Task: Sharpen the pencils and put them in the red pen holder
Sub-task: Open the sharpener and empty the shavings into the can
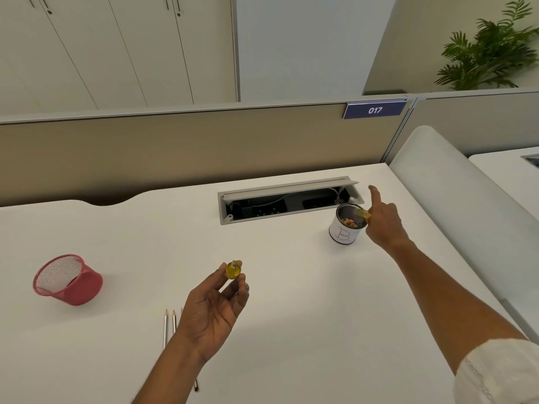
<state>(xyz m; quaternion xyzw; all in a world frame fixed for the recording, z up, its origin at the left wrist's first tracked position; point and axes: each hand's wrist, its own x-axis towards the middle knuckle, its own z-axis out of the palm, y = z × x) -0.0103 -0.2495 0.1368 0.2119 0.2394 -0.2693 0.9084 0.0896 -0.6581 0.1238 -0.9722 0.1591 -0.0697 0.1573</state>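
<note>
Pencils [165,328] lie flat near-right of the red pen holder [68,279], partly under left hand [217,301], which pinches the yellow sharpener body [233,269]; holder looks tilted. Far right of holder, right hand [383,225] pinches the shavings cap [363,213] over the mesh cup [341,233], index straight; best tip it fully & tap so bits land inside.

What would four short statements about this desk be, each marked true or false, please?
1. The left hand holds a yellow sharpener. True.
2. The red pen holder has pencils in it. False: the pencils lie on the table.
3. The right hand holds a yellow piece at the white cup's rim. True.
4. The white cup is empty. False: shavings lie inside.
</note>
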